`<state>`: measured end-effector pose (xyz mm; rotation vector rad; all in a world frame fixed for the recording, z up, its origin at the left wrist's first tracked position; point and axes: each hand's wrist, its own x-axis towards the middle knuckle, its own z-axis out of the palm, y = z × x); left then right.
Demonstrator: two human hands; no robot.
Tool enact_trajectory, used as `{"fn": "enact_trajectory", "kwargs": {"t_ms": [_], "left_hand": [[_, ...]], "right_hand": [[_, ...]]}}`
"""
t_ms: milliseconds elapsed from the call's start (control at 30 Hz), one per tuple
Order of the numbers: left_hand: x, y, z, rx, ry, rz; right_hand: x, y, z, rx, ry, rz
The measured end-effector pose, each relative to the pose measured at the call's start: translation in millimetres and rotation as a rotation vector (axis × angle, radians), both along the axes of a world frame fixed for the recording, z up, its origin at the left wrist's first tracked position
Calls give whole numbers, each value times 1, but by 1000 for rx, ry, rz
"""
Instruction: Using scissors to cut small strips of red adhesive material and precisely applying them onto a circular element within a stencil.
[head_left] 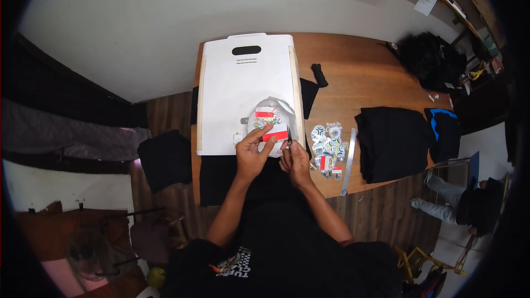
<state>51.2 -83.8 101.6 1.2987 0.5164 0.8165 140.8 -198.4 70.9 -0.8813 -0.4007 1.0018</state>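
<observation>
My left hand pinches a small red-and-white rectangular piece, perhaps a sticker or transfer, between thumb and fingers. My right hand grips small dark-bladed scissors, their blades pointing away from me beside the piece's right end. Whether the blades touch it, I cannot tell. Just beyond my hands, a whitish translucent sheet or bag with patterned and red-and-white prints rests on a white board with an oval handle slot. Black cloth hangs below the board's near edge.
Patterned cut-outs and a metal ruler lie right of the board on a wooden table. Folded black cloth, a small black bundle and a black bag are there too. Another person is at the far right.
</observation>
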Motion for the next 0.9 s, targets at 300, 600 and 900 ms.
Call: {"fn": "enact_trajectory", "kwargs": {"t_ms": [300, 600, 900], "left_hand": [[-1, -2, -2, 10, 0, -16], [-1, -2, 0, -7, 5, -13], [0, -3, -1, 2, 15, -17]], "right_hand": [[0, 2, -2, -38, -60, 9], [0, 1, -1, -7, -17, 4], [-2, 2, -1, -20, -30, -31]]}}
